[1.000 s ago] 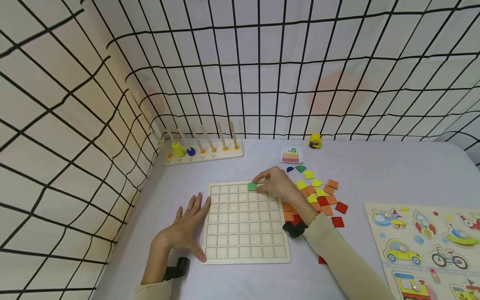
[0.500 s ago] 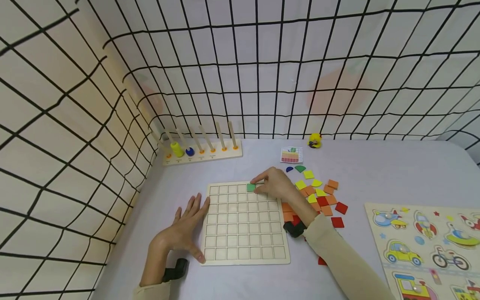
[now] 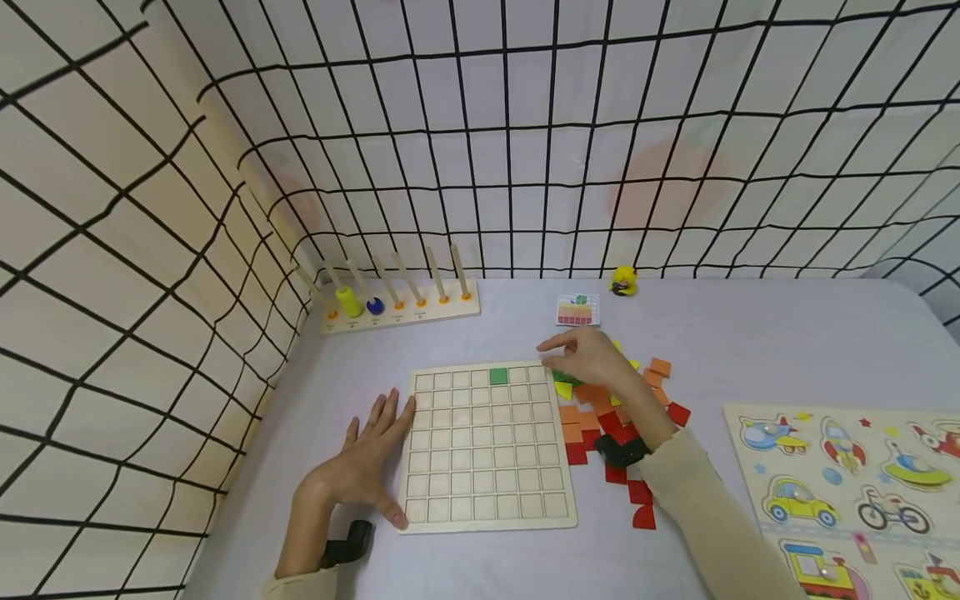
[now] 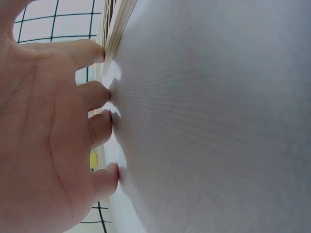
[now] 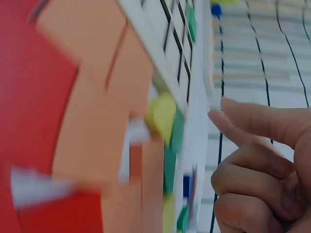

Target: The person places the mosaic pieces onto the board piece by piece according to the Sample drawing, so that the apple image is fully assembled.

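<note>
A pale wooden grid board (image 3: 487,437) lies in front of me, and one green square tile (image 3: 498,377) sits in a cell of its top row. My left hand (image 3: 360,462) is spread along the board's left edge, thumb at the lower left corner. In the left wrist view its fingertips (image 4: 99,128) rest on the white cloth, the upper one against the board. Just off the board's upper right corner hovers my right hand (image 3: 592,360), holding nothing. Its index finger (image 5: 257,116) is straight and its other fingers are bent, over loose orange tiles (image 3: 570,415) and yellow tiles (image 3: 564,389).
Red tiles (image 3: 643,517) lie scattered right of the board. Behind are a printed pattern card (image 3: 577,310), a small yellow toy (image 3: 623,282) and a peg stand (image 3: 442,308). A vehicle puzzle board (image 3: 817,462) lies far right. Black wire mesh (image 3: 506,175) borders the back and left.
My right hand has let go of the green tile, which stays in the top row, and has moved right off the board. The left hand stays at the board's edge.
</note>
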Demonstrator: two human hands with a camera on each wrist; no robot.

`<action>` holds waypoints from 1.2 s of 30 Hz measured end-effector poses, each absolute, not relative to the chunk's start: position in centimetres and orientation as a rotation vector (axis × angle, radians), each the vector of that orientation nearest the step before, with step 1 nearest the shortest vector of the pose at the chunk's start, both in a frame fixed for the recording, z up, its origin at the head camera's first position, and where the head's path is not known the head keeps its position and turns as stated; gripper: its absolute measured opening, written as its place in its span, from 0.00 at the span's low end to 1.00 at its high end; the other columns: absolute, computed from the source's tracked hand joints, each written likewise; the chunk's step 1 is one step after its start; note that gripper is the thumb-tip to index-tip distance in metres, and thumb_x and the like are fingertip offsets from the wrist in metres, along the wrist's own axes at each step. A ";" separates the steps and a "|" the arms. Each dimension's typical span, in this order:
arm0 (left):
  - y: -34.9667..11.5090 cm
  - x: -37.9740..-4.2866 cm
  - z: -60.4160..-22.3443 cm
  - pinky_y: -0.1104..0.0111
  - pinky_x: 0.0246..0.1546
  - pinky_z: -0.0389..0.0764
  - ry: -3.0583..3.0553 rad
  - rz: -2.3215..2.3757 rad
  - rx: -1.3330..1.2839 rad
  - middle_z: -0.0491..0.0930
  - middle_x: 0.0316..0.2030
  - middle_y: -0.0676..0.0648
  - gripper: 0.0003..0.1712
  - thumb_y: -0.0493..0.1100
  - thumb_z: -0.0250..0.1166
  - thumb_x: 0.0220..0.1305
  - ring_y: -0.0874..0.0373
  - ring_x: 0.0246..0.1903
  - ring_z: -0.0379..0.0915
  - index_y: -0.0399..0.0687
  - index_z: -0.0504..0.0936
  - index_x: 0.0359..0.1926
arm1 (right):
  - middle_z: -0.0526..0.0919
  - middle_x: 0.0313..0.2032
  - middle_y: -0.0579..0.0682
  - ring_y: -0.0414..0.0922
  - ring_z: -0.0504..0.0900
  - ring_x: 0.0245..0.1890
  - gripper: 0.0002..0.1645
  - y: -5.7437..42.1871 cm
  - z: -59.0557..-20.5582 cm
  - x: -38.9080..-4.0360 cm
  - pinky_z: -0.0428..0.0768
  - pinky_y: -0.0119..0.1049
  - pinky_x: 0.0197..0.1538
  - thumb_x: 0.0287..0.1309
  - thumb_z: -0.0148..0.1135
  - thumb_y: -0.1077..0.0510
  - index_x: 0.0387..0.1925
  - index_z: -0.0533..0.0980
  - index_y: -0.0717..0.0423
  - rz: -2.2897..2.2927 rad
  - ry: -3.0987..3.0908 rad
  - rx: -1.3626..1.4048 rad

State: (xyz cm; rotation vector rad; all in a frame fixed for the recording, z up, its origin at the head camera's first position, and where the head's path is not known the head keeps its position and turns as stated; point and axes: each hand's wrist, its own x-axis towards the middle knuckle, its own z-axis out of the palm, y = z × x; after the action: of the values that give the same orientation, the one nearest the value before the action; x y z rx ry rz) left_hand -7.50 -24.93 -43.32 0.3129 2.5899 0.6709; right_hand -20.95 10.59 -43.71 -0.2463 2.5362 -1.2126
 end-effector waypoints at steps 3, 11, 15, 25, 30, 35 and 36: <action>-24.9 -7.5 -43.3 0.28 0.75 0.28 2.592 0.673 0.312 0.26 0.82 0.35 0.95 0.55 0.92 0.16 0.34 0.82 0.19 0.48 0.41 0.84 | 0.73 0.32 0.52 0.47 0.68 0.31 0.17 12.3 -43.7 -21.1 0.62 0.32 0.27 0.66 0.68 0.53 0.53 0.87 0.56 -1.210 2.605 -0.116; -24.8 -7.5 -43.2 0.28 0.75 0.29 2.595 0.667 0.300 0.26 0.82 0.35 0.95 0.55 0.92 0.16 0.33 0.81 0.20 0.48 0.41 0.84 | 0.71 0.35 0.54 0.48 0.68 0.37 0.22 14.9 -43.6 -21.2 0.64 0.32 0.28 0.65 0.70 0.51 0.56 0.85 0.57 -1.310 2.647 0.340; -24.7 -7.4 -43.2 0.28 0.75 0.29 2.593 0.673 0.307 0.26 0.82 0.34 0.95 0.55 0.92 0.16 0.33 0.81 0.19 0.48 0.41 0.84 | 0.74 0.40 0.56 0.48 0.68 0.39 0.24 15.4 -43.8 -21.3 0.66 0.31 0.28 0.64 0.70 0.51 0.58 0.84 0.59 -1.341 2.610 0.419; -24.7 -7.5 -43.2 0.28 0.76 0.30 2.597 0.670 0.299 0.27 0.82 0.35 0.94 0.54 0.92 0.15 0.33 0.82 0.20 0.48 0.42 0.84 | 0.80 0.51 0.62 0.52 0.75 0.45 0.25 15.4 -44.7 -21.8 0.73 0.33 0.40 0.63 0.71 0.50 0.55 0.82 0.62 -1.297 2.618 0.450; -24.7 -7.4 -43.1 0.28 0.76 0.30 2.598 0.676 0.296 0.27 0.82 0.35 0.94 0.55 0.92 0.16 0.33 0.82 0.20 0.48 0.42 0.84 | 0.81 0.51 0.63 0.53 0.77 0.45 0.24 15.0 -45.0 -22.0 0.74 0.35 0.40 0.61 0.73 0.49 0.50 0.83 0.63 -1.281 2.615 0.431; -24.8 -7.4 -43.2 0.28 0.75 0.28 2.589 0.709 0.304 0.27 0.82 0.35 0.94 0.55 0.92 0.16 0.34 0.82 0.20 0.49 0.43 0.84 | 0.81 0.51 0.62 0.55 0.75 0.48 0.23 14.2 -44.8 -22.2 0.73 0.38 0.41 0.60 0.73 0.48 0.49 0.82 0.61 -1.226 2.622 0.426; -24.8 -7.4 -43.2 0.28 0.75 0.28 2.585 0.719 0.311 0.27 0.82 0.35 0.94 0.56 0.92 0.16 0.34 0.82 0.20 0.49 0.42 0.84 | 0.81 0.50 0.62 0.55 0.75 0.48 0.23 14.1 -44.7 -22.2 0.73 0.38 0.40 0.60 0.73 0.48 0.49 0.82 0.60 -1.219 2.626 0.425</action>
State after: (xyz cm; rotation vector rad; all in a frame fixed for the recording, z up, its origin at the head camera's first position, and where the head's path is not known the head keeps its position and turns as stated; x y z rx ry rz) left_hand -7.43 -24.85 -43.22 0.3112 2.5853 0.7193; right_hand -22.22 14.10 -44.74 0.4245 2.6257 -1.2191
